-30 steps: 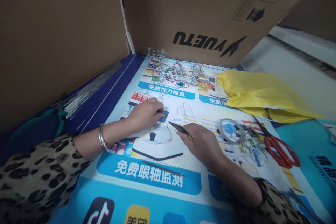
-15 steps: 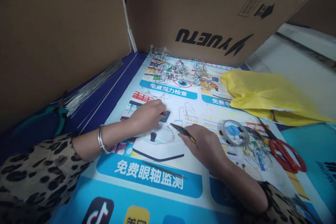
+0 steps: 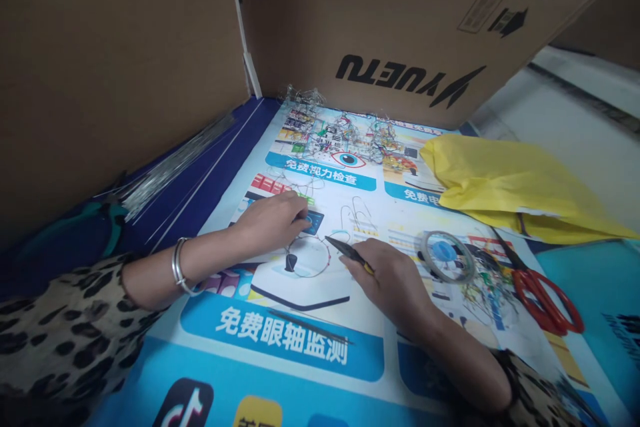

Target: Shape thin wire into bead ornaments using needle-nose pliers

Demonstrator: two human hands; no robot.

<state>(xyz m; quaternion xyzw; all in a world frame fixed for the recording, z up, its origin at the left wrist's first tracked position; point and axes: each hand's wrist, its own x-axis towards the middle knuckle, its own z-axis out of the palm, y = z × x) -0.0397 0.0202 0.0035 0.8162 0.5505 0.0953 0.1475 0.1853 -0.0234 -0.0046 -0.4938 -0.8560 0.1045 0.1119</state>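
Observation:
A thin wire ring (image 3: 329, 255) with tiny coloured beads shows below the fingertips of my left hand (image 3: 273, 221). Those fingers are pinched together at the ring's upper left side; the exact hold is partly hidden. My right hand (image 3: 393, 280) is wrapped around pliers with narrow dark jaws (image 3: 345, 249) and a touch of yellow on the handle. The jaw tips point left, just beside the ring's right upper edge, seemingly apart from it. Loose bent wires (image 3: 356, 210) lie behind the pliers, and a thin dark rod (image 3: 310, 325) rests in front on the printed sheet (image 3: 367, 287).
Tangled beaded wires (image 3: 383, 137) lie at the back by a cardboard wall (image 3: 300, 20). Straight wires (image 3: 173, 163) and teal-handled pliers (image 3: 116, 227) are at left. To the right are a tape roll (image 3: 470, 265), red scissors (image 3: 545, 297) and a yellow bag (image 3: 505, 170).
My left hand has shifted slightly left, and the wire ring now looks rounder and a little farther from the jaws. My right hand with the pliers has hardly moved.

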